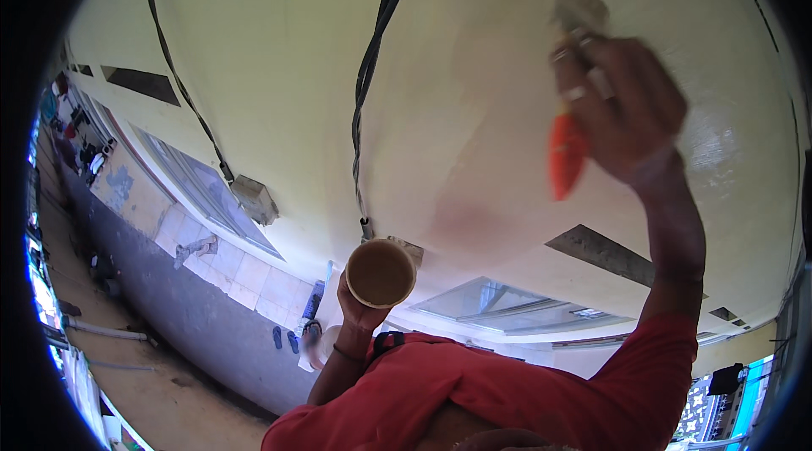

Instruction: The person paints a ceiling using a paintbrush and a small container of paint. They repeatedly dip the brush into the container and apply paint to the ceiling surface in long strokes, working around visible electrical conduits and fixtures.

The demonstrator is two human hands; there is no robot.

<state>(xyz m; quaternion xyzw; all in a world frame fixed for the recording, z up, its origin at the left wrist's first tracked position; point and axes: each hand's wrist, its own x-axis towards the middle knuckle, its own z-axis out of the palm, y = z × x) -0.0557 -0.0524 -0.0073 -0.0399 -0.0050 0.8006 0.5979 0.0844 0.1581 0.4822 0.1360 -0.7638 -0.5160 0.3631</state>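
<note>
My right hand [622, 100] is raised at the upper right, wrapped round the orange handle of a paintbrush [581, 4]. The brush's greyish head points up against the cream wall surface [499, 53]; motion blurs its edges. A ring shows on one finger. Lower down, in front of my chest, my left hand [362, 312] grips a round, pale-rimmed cup [381, 273] from below. Its mouth faces the camera, and the inside looks brownish beige; how full it is I cannot tell. A darker, damp-looking patch spreads across the surface between the two hands.
Twisted black cables [370, 83] run down the surface, and a thinner cable [173, 57] ends at a grey box [254, 200]. Dark slots [600, 253] cut into the wall. A window [516, 307] lies below. At left are a tiled ledge [245, 273] and slippers [277, 337].
</note>
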